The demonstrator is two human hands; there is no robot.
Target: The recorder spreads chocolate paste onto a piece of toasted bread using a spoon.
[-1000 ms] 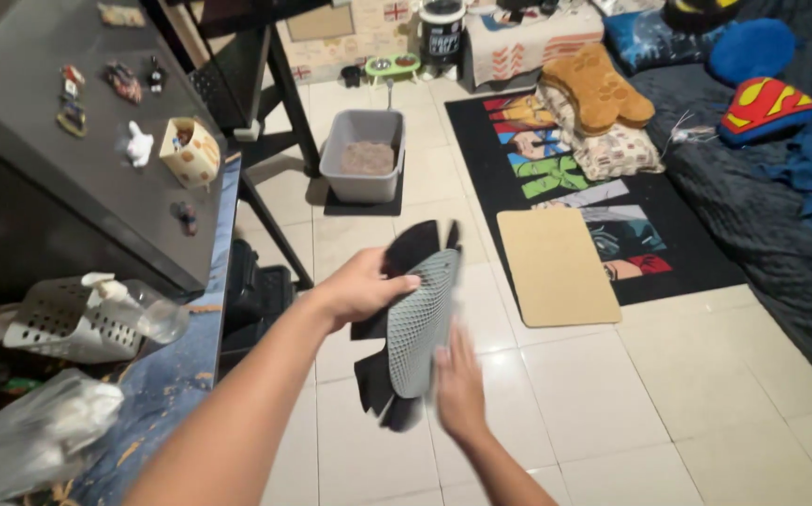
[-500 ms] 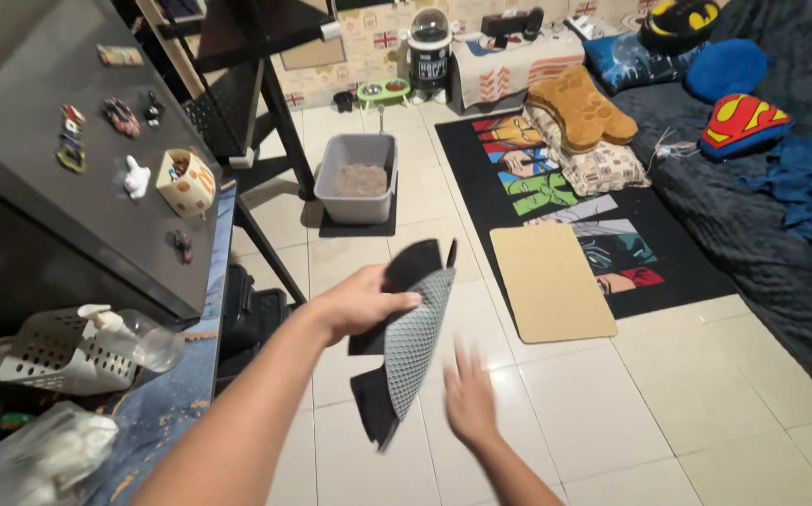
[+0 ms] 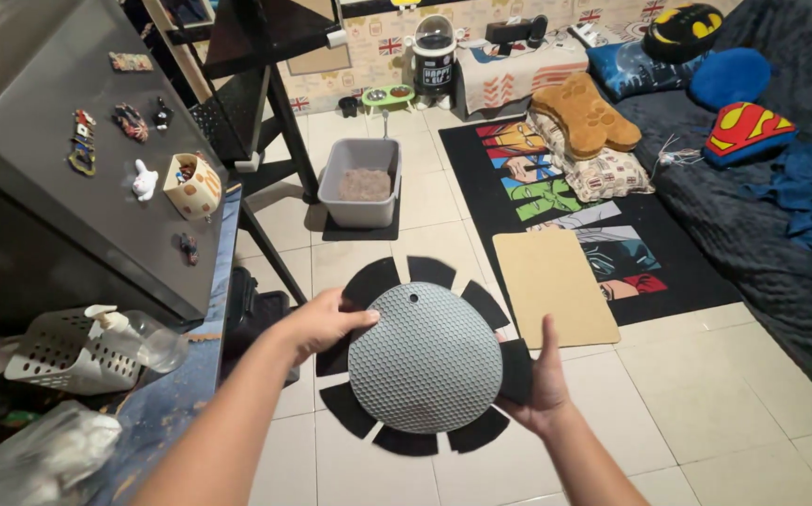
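I hold a round grey textured mat (image 3: pixel 425 358) with black petal-shaped flaps around its rim, flat and facing me above the tiled floor. My left hand (image 3: pixel 324 321) grips its upper left edge, thumb on the grey face. My right hand (image 3: pixel 539 377) holds the lower right edge from behind, thumb pointing up beside a black flap. A small hole sits near the mat's top.
A grey litter box (image 3: pixel 363 181) on a black mat stands ahead near black table legs (image 3: pixel 284 122). A tan mat (image 3: pixel 552 284) lies on a comic-print rug (image 3: pixel 565 187). A dark fridge with magnets (image 3: pixel 97 169) and a white perforated basket (image 3: pixel 59 349) are at left. A dark bed (image 3: pixel 781 215) is at right.
The mat was held edge-on by my left hand alone; it has turned to face me flat, and my right hand has taken hold of its lower right edge.
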